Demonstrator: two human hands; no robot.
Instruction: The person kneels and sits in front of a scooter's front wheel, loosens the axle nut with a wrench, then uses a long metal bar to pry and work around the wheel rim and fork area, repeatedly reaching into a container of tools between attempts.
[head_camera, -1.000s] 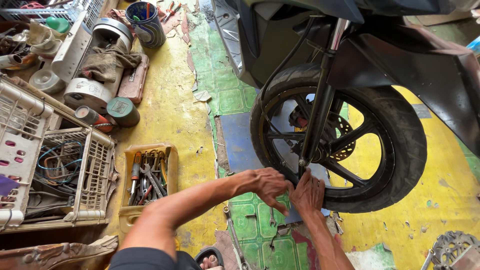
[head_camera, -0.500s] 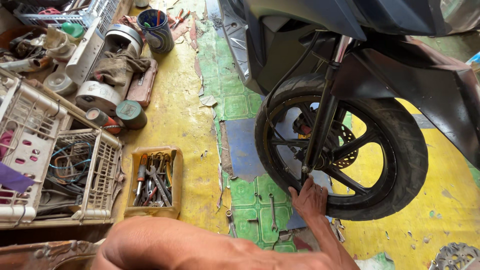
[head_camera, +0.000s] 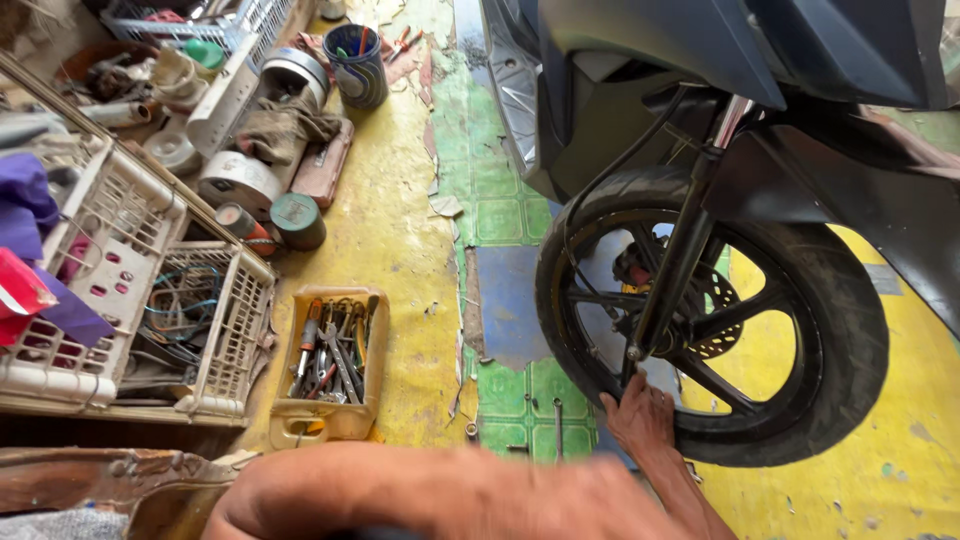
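Wheel (head_camera: 790, 330) of the dark scooter stands upright on the yellow floor (head_camera: 380, 240) at the right of the view, its flat side turned toward the camera and its axle line running away from the viewer. Nearest the camera, a bare forearm (head_camera: 450, 495) lies across the bottom edge of the picture; its hand is out of sight, so the grip of the left hand cannot be told. Just beyond it, the right hand (head_camera: 640, 420) reaches up to the lower left of the tyre, fingers curled loosely with the tips against the rubber and rim just below the foot of the fork leg (head_camera: 680, 265). Whether it pinches anything small cannot be made out. The fork leg runs tilted from the axle up and to the right toward the fender, with a perforated brake disc (head_camera: 718, 318) behind it at the hub. A thin metal tool (head_camera: 558, 425) lies on the green tiles just left of the hand. Further left sits a yellow tray (head_camera: 330, 420) full of hand tools, then white plastic baskets (head_camera: 130, 300) with wires and cloth. Farther back stand round tins (head_camera: 297, 220) and a blue cup (head_camera: 357, 65) holding pens.
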